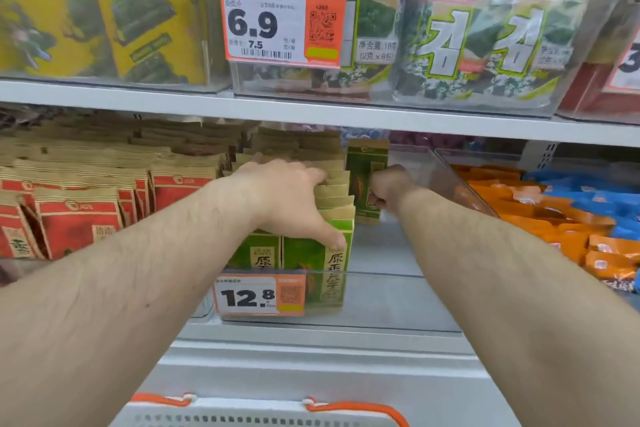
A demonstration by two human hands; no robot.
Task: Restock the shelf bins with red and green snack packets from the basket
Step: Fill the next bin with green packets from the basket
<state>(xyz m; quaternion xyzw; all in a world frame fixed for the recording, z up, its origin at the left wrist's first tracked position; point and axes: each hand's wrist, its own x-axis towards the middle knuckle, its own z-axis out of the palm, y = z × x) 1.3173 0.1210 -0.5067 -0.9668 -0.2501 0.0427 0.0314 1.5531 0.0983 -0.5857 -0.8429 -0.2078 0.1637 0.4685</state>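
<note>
Right grip (384, 189) pinching one green packet (363, 170), left grip (287, 198) spread over packet row (334, 191).

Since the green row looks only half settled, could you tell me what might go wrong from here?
1. The right hand grips a single green packet upright at the back of the clear bin; with open floor beside it, it may topple once released.
2. The left hand rests on the green packet row; letting go could let the row slump into that gap.
</note>
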